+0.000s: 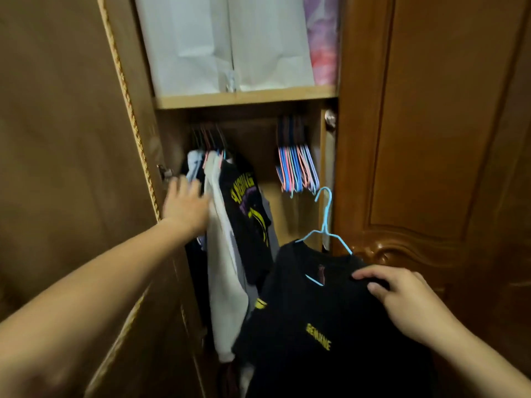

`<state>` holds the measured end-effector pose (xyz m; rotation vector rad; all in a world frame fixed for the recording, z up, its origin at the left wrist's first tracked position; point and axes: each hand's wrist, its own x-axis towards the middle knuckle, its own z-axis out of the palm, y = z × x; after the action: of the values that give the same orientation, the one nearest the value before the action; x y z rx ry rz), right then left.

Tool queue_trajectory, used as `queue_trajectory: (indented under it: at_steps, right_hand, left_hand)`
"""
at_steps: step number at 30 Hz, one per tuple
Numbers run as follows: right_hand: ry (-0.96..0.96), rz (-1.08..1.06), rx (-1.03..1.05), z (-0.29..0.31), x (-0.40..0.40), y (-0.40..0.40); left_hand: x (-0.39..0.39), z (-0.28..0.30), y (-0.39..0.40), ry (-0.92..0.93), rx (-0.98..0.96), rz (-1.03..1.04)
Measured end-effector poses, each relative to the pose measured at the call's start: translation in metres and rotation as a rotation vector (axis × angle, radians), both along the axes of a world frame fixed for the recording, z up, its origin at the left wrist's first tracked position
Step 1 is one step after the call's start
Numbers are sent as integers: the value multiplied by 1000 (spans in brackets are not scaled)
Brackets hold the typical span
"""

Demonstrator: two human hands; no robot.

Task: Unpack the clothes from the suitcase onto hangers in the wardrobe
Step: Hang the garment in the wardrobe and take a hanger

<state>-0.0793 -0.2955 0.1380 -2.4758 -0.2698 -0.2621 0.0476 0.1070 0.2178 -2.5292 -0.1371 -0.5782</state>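
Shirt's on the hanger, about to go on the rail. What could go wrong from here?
1. The right hand pinches the black T-shirt at one shoulder only, not the blue hanger; the hanger may tilt and the shirt slide off.
2. The blue hook is free and close to the bunch of empty hangers; it could snag them on the way up.
3. The left hand pushes the hung clothes aside with open fingers; they may swing back and close the gap.

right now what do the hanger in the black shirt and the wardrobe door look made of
Hanger: thin wire, apparently coated in glossy light blue plastic; it is slim and bent into shape.
Door: brown wood or veneer, semi-gloss; carved trim catches light.
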Motion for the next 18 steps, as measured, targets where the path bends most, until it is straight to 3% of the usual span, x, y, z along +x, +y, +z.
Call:
queue_trajectory:
  at_steps: [3, 7, 12, 18]
  right_hand:
    - [-78, -29, -35, 19, 36, 58]
    - [-96, -91, -81, 35, 79, 143]
    - [-187, -199, -118, 64, 132, 181]
    - [-314, -140, -49, 113, 238, 226]
  left_hand:
    - [2, 34, 46, -214, 84, 160]
    - [26, 54, 52, -373, 84, 114]
    - [56, 56, 50, -401, 20, 75]
    - [60, 55, 45, -473, -61, 36]
